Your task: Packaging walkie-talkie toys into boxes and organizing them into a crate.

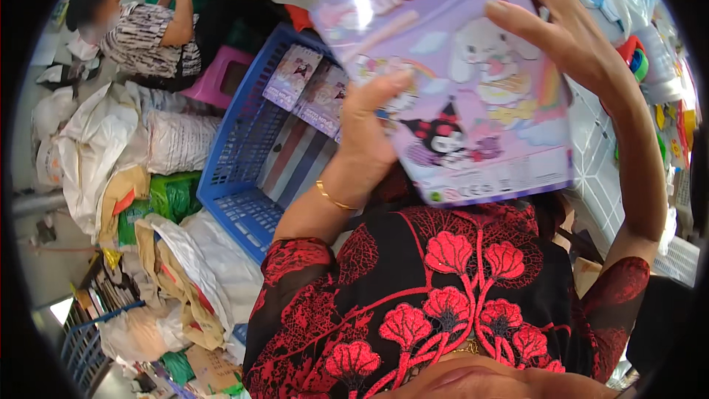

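A flat purple package (473,81) with cartoon animals printed on it is held up in front of me by both hands. My left hand (369,129) grips its lower left edge, thumb on the front. My right hand (561,29) clasps its upper right edge, fingers spread over the face. A gold bangle circles my left wrist. Below the package lies a blue plastic crate (236,177) holding a few similar purple packs (310,85).
White and green sacks and cardboard (148,177) pile up at the left. Another person in a patterned top (148,33) bends by a pink stool (218,74) at the upper left. Shelves of colourful goods (650,66) run along the right.
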